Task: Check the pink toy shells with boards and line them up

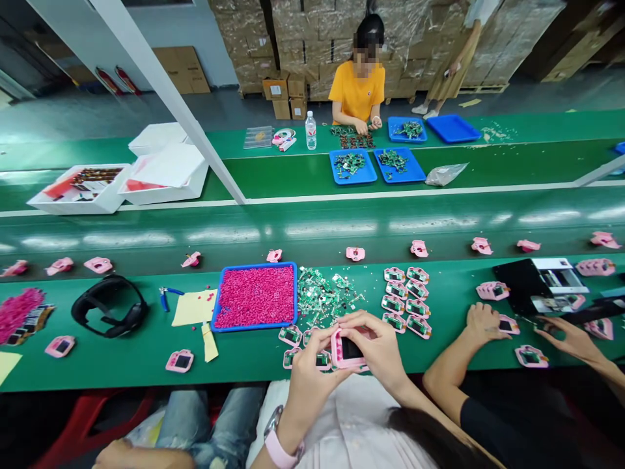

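Note:
Between my two hands is a pink plastic device casing (336,352) with a dark rectangular screen (351,348), held just above the table's near edge. My left hand (315,374) grips its left side and lower edge, a watch with a pink strap on that wrist. My right hand (374,342) curls over the top and right side, fingers on the screen area. Under and left of my hands lie pink casings with green circuit boards (290,335), partly hidden. Just beyond is a loose heap of small green circuit boards (325,296).
A blue tray of small pink pieces (256,296) stands left of the board heap. Two columns of pink casings (406,290) lie to the right. A co-worker's hands (483,322) work beside a black machine (532,286). Pink parts (355,253) sit along the belt. Someone in yellow (359,91) sits opposite.

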The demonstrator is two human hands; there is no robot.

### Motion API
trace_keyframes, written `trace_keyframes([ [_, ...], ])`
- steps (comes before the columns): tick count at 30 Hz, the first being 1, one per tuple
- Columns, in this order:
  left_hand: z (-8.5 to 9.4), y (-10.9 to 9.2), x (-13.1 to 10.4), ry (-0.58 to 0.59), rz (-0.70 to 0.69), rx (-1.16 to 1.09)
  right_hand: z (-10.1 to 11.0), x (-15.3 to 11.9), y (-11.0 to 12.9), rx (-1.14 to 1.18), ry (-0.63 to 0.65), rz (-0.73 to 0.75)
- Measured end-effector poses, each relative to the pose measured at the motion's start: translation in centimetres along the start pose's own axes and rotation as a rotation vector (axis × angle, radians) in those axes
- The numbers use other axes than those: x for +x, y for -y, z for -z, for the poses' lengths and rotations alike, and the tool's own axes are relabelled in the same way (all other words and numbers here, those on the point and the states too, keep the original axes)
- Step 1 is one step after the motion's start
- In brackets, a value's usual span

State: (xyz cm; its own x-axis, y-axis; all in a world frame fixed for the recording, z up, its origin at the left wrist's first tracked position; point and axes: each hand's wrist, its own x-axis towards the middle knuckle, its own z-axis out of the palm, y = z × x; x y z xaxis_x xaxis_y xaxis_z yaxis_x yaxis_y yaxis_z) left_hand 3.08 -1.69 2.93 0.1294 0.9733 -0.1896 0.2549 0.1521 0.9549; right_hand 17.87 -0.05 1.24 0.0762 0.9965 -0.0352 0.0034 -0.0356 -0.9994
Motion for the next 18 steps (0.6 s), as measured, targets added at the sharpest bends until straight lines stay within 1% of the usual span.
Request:
trace_keyframes([
  [3,0.2,0.9,-0.3,0.004,0.061,-0.020,-0.7,-0.5,-0.8,0.055,0.000,-0.096],
  [5,0.0,1.9,-0.5,0.006,0.110,-0.071,-0.7,-0.4,-2.3,0.070,0.067,-0.131],
  [6,0.0,2.6,-0.5,0.003,0.138,-0.119,-0.5,-0.1,-3.4,0.057,0.118,-0.145],
  [8,0.0,4.3,-0.6,-0.072,0.203,-0.252,0.5,0.7,-6.5,-0.082,0.187,-0.156],
  [9,0.1,5.2,-0.6,-0.136,0.234,-0.313,1.4,1.3,-8.4,-0.208,0.182,-0.155],
  [10,0.4,6.0,-0.6,-0.207,0.258,-0.357,2.4,1.8,-10.4,-0.410,0.121,-0.148],
  [12,1.4,7.7,-0.5,-0.333,0.282,-0.384,4.6,2.6,-14.5,-0.564,0.050,-0.178],
  [15,3.3,9.4,-0.3,-0.429,0.280,-0.358,7.3,2.9,-19.5,-0.762,0.030,-0.181],
  [18,4.8,10.2,-0.4,-0.489,0.275,-0.345,8.6,3.1,-22.7,-0.927,0.074,-0.134],
])
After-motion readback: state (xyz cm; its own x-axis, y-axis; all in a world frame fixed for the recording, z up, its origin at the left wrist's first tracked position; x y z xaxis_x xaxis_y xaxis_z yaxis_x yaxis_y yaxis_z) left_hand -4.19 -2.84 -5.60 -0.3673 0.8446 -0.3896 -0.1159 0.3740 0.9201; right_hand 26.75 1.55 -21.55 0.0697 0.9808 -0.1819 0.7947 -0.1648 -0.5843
